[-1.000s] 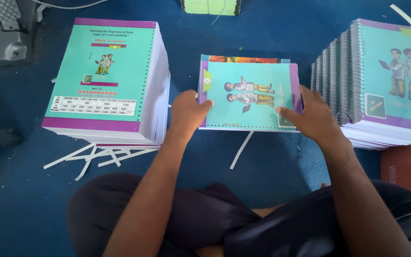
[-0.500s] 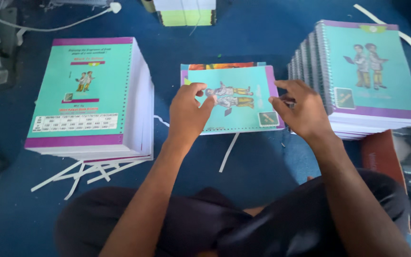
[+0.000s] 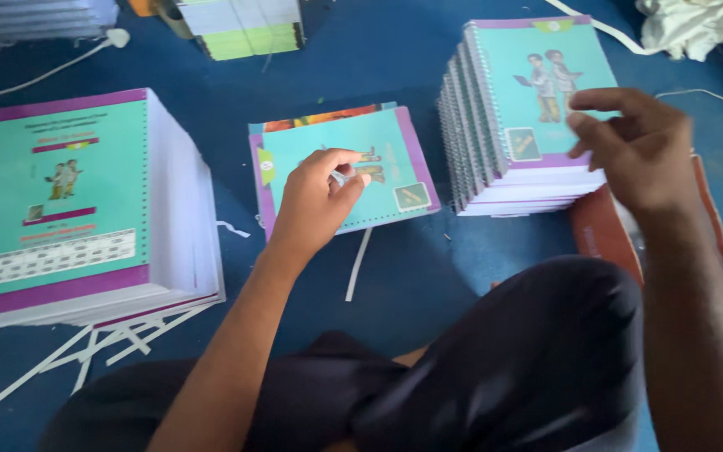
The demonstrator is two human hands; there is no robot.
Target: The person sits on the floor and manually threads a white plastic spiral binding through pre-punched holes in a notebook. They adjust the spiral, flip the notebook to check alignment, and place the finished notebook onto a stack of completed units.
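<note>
1. The booklet [image 3: 378, 163] was a flat, glossy teal card rectangle with a purple border, lying on the blue floor [image 3: 428, 268] between two stacks.
2. Bare floor showed on each side of it, before the tall loose stack [image 3: 85, 201] and the spiral-bound pile [image 3: 520, 109]; white paper strips [image 3: 85, 351] littered the near edge.
3. The left hand [image 3: 315, 205] rested on the booklet's cover, fingers curled, pinching something small.
4. The right hand [image 3: 633, 146] hovered half-open over the spiral-bound pile's near corner, grasping nothing.

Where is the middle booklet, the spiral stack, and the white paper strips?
middle booklet [image 3: 395, 155], head view, on its teal cover right of the left hand.
spiral stack [image 3: 537, 59], head view, on the top teal cover.
white paper strips [image 3: 85, 356], head view, on a strip beside the big left pile.
</note>
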